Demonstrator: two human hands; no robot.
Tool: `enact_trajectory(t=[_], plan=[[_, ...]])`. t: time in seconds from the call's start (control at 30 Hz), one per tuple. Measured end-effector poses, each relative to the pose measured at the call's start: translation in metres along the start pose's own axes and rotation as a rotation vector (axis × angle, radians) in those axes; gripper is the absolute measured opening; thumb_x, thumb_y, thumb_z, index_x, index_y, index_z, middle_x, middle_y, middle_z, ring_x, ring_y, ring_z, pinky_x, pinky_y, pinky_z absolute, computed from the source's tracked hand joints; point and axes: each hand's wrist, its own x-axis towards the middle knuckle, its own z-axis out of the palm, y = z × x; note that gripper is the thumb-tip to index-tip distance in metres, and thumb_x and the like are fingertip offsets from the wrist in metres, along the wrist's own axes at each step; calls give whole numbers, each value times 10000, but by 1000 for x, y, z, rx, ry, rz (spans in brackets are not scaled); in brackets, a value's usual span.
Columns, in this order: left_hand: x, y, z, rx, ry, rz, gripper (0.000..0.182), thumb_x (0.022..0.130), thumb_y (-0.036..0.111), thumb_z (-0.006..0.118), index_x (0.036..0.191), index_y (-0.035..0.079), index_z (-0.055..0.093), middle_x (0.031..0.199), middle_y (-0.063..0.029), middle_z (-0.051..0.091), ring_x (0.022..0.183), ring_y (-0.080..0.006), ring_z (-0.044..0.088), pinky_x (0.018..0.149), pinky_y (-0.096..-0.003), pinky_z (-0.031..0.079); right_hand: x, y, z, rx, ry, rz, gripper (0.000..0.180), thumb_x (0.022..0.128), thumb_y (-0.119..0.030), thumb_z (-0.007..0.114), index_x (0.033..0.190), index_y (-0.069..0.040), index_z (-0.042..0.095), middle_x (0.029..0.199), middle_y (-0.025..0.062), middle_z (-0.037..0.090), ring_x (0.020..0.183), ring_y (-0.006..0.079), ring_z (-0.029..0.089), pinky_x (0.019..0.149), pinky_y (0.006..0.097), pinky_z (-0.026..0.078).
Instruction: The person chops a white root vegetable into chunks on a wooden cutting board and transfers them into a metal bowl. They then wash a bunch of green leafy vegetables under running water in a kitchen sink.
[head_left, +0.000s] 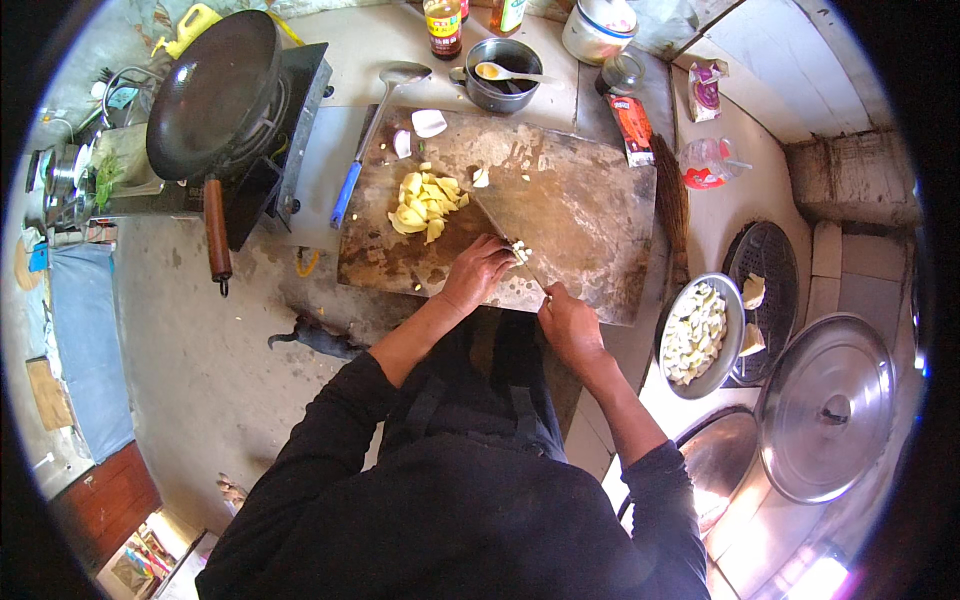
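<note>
My right hand (571, 322) grips the handle of a kitchen knife (501, 223), whose blade lies slantwise over a worn wooden cutting board (592, 225). Against the blade's left side, my left hand (480, 271) has its fingertips bunched at small white chopped pieces (521, 251), perhaps garlic; whether they pinch a piece is hidden. A pile of yellow slices (424, 202) sits up and left of that hand. One pale piece (481, 178) lies near the knife's tip. Two white and purplish onion-like pieces (429, 123) rest at the board's upper left.
A wok (217, 97) stands on the stove at left, its handle jutting out. A blue-handled ladle (346, 193) leans along the board's left edge. Behind are a dark pot (502, 94) and a sauce bottle (444, 34). At right are a bowl of cut pieces (731, 330) and a lid (825, 442).
</note>
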Motion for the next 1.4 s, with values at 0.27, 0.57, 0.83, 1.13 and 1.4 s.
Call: enact_trajectory(t=[0.27, 0.57, 0.83, 1.13, 1.4], plan=[[-2, 0, -1, 18, -9, -26, 152, 786, 56, 719, 936, 39, 736, 991, -79, 673, 968, -286, 626, 866, -382, 523, 20, 11, 29, 11, 79, -60, 174, 920, -183, 519, 1018, -39, 523, 831, 269, 674, 775, 461, 668, 698, 568, 519], [-1, 3, 0, -45, 50, -49, 121, 775, 41, 721, 896, 30, 719, 981, -92, 663, 920, -293, 628, 831, -379, 529, 18, 8, 26, -43, 11, 24, 178, 926, -192, 493, 1019, -42, 517, 830, 279, 674, 783, 472, 666, 724, 586, 512], [-4, -1, 0, -16, 15, -39, 134, 775, 47, 719, 908, 36, 710, 999, -79, 657, 941, -283, 629, 825, -379, 527, 12, 7, 11, 20, 74, -82, 217, 908, -184, 534, 1071, -39, 536, 784, 288, 657, 757, 484, 655, 685, 570, 522], [-5, 1, -1, -2, -2, -66, 159, 773, 60, 723, 931, 58, 711, 986, -77, 646, 939, -292, 613, 814, -387, 524, 27, 12, 32, 42, 124, -82, 181, 908, -192, 533, 984, -29, 518, 766, 291, 648, 746, 494, 645, 673, 584, 510], [-6, -3, 4, -54, 56, -45, 134, 767, 55, 726, 898, 45, 703, 970, -78, 641, 932, -291, 613, 816, -385, 524, 22, 14, 27, 29, 47, -42, 193, 897, -188, 549, 1010, -31, 547, 784, 297, 648, 766, 491, 646, 677, 575, 508]])
